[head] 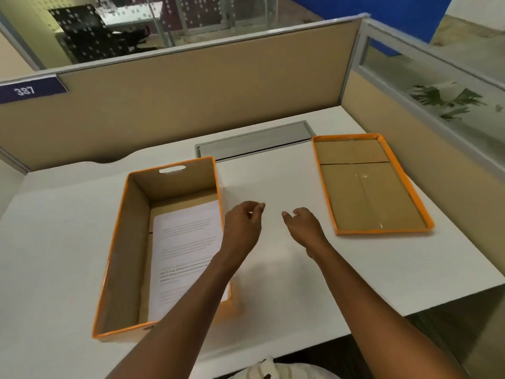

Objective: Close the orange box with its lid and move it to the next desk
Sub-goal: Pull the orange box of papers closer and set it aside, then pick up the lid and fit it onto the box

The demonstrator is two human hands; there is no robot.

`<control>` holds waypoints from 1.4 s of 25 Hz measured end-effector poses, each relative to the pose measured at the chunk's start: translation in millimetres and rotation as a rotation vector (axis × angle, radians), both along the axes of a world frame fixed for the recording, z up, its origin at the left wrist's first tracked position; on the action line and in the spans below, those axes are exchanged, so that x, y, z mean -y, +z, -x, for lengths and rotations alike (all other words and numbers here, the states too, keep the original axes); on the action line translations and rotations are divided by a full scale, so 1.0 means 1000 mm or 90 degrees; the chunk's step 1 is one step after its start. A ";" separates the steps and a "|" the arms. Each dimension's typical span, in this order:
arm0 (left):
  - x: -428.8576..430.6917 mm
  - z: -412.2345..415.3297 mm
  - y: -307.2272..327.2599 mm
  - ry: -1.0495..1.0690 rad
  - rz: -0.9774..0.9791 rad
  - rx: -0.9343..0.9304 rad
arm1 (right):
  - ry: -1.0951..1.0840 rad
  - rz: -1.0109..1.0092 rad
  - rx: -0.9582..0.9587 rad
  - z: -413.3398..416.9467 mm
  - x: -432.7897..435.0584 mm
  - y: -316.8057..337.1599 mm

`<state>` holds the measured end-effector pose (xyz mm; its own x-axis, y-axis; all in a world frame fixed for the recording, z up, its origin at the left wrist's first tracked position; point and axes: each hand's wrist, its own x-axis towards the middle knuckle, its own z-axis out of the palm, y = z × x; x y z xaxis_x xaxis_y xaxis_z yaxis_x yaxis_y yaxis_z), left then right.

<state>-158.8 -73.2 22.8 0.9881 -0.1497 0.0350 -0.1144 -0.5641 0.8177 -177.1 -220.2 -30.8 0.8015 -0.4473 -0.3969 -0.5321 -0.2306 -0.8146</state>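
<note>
The orange box (120, 242) stands open on the white desk at the left, its inside brown cardboard with a handle slot in the far wall. Printed white paper (185, 242) lies on its floor. Its orange-rimmed lid (366, 184) lies upside down on the desk at the right, apart from the box. My left hand (241, 225) hovers just right of the box's right wall, fingers loosely curled, holding nothing. My right hand (303, 227) hovers between box and lid, also with nothing in it. My left forearm crosses over the box's near right corner.
A grey cable hatch (254, 142) is set into the white desk (276, 187) behind the box and lid. Tan partition walls (191, 105) close the desk at the back and right. A blue tag reading 387 (30, 90) hangs at the left.
</note>
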 end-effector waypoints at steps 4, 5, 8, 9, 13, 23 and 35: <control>0.070 -0.012 -0.020 -0.080 -0.045 -0.147 | -0.040 0.026 -0.013 -0.004 0.073 -0.010; 0.087 -0.014 -0.026 -0.109 -0.092 -0.153 | -0.043 0.038 -0.021 -0.007 0.093 -0.011; 0.131 -0.021 -0.046 -0.160 -0.156 -0.208 | -0.058 0.116 -0.044 -0.015 0.151 -0.014; 0.145 -0.024 -0.052 -0.155 -0.136 -0.244 | -0.069 0.138 -0.053 -0.018 0.171 -0.016; 0.182 -0.037 -0.068 -0.072 -0.036 -0.394 | -0.163 0.221 -0.090 -0.020 0.232 -0.026; 0.218 -0.044 -0.089 -0.065 0.130 -0.566 | -0.283 0.345 -0.232 -0.002 0.298 -0.063; 0.179 -0.048 -0.085 0.054 -0.059 -0.416 | -0.288 0.231 -0.322 0.000 0.260 -0.043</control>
<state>-111.1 -252.2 -62.5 0.8105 -0.0441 -0.5840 0.4357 -0.6210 0.6516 -177.5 -480.2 -73.8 0.2690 -0.8605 -0.4326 -0.9260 -0.1075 -0.3619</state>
